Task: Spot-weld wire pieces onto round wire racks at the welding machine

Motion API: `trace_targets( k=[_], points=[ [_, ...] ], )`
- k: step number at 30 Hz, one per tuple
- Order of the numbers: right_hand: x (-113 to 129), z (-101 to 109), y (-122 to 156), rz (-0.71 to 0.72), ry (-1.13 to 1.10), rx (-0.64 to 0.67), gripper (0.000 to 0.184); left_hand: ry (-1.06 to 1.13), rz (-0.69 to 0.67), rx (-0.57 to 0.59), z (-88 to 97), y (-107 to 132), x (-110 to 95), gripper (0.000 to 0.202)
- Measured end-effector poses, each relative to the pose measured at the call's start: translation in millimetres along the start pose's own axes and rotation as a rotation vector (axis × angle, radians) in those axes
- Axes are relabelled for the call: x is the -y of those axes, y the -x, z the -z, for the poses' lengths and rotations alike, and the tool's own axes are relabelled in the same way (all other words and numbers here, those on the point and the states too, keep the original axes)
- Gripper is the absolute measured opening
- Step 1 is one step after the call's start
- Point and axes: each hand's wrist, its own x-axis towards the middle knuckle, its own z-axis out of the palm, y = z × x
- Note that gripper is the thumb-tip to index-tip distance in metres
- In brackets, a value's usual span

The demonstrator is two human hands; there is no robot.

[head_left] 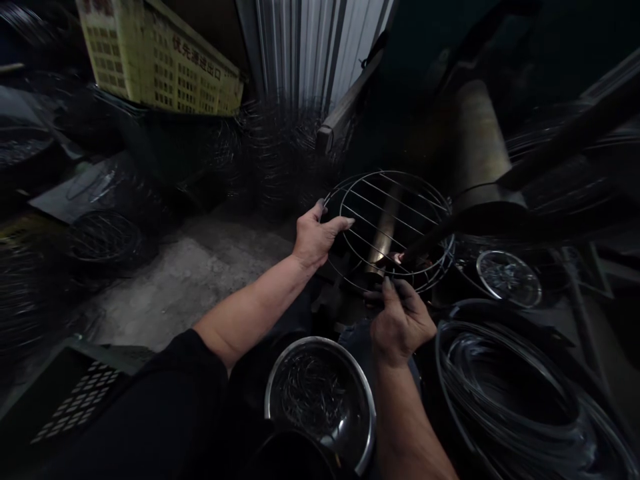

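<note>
My left hand point(315, 237) is closed on the left rim of a round wire rack point(395, 217), its thumb lying over the wire. Parallel cross wires span the ring, and more ring wires show beneath it. At the rack's near edge, the thumb and fingers of my right hand point(400, 320) are pinched together; whatever they hold is too small to make out. Just beyond those fingertips, a copper-coloured tip point(399, 258) on a dark arm meets the rack area. A brass-coloured cylinder point(384, 237) shows through the wires. Between my forearms sits a metal bowl point(371, 407) of short wire pieces.
A large coil of wire point(500, 407) lies at the right, with a shiny round dish point(510, 279) behind it. A thick metal cylinder point(480, 133) stands at upper right. Yellow crate point(165, 63) at upper left; green crate point(75, 393) at lower left. Wire racks point(103, 235) lie left.
</note>
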Motion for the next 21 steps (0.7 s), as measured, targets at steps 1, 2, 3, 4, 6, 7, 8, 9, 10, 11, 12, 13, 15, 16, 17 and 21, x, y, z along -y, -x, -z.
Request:
trace_targets(
  k=[1,2,3,4,6,7,8,9,10,11,12,13,15,16,17,21],
  points=[
    [-1.2,0.0,-0.4,0.016,0.007,-0.008,0.030,0.001,0.003,-0.002,-0.5,0.1,-0.3,0.049],
    [-2.1,-0.1,-0.8,0.036,0.009,-0.017,0.030,0.000,0.008,-0.005,-1.0,0.1,-0.7,0.048],
    [-2.6,-0.3,-1.2,0.056,0.009,-0.022,0.029,-0.002,0.014,-0.010,-1.6,0.1,-1.1,0.046],
    [-2.8,-0.7,-1.6,0.074,0.008,-0.024,0.027,-0.002,0.019,-0.016,-2.3,0.1,-1.5,0.044],
    [-2.4,-1.5,-2.5,0.100,-0.003,-0.029,0.024,0.009,0.022,-0.014,-3.5,-0.3,-2.4,0.036],
    [-1.9,-1.8,-3.0,0.105,-0.010,-0.032,0.023,0.018,0.023,-0.005,-4.1,-0.6,-2.8,0.032],
    [-1.2,-2.2,-3.5,0.102,-0.014,-0.033,0.023,0.030,0.025,0.006,-4.7,-1.0,-3.3,0.028],
    [-0.5,-2.4,-4.0,0.093,-0.012,-0.035,0.023,0.042,0.027,0.016,-5.1,-1.5,-3.7,0.024],
    [0.3,-2.6,-4.5,0.081,-0.006,-0.036,0.023,0.051,0.030,0.022,-5.5,-2.0,-4.1,0.022],
    [1.1,-2.8,-5.1,0.068,0.003,-0.034,0.023,0.058,0.034,0.024,-5.7,-2.5,-4.5,0.020],
    [1.9,-2.8,-5.6,0.060,0.010,-0.032,0.024,0.063,0.036,0.021,-5.9,-3.1,-5.0,0.019],
    [2.5,-2.8,-6.2,0.058,0.013,-0.029,0.024,0.064,0.037,0.018,-6.1,-3.6,-5.3,0.019],
    [3.3,-2.7,-7.4,0.071,0.000,-0.028,0.024,0.061,0.040,0.010,-6.3,-4.5,-5.9,0.018],
    [3.4,-2.7,-7.9,0.080,-0.009,-0.029,0.024,0.059,0.042,0.007,-6.3,-4.9,-6.1,0.018],
    [3.3,-2.6,-8.4,0.087,-0.014,-0.028,0.024,0.056,0.044,0.004,-6.3,-5.3,-6.2,0.018],
    [2.3,-3.0,-9.4,0.118,0.004,-0.020,0.020,0.065,0.034,0.018,-6.1,-6.6,-5.4,0.018]
  ],
)
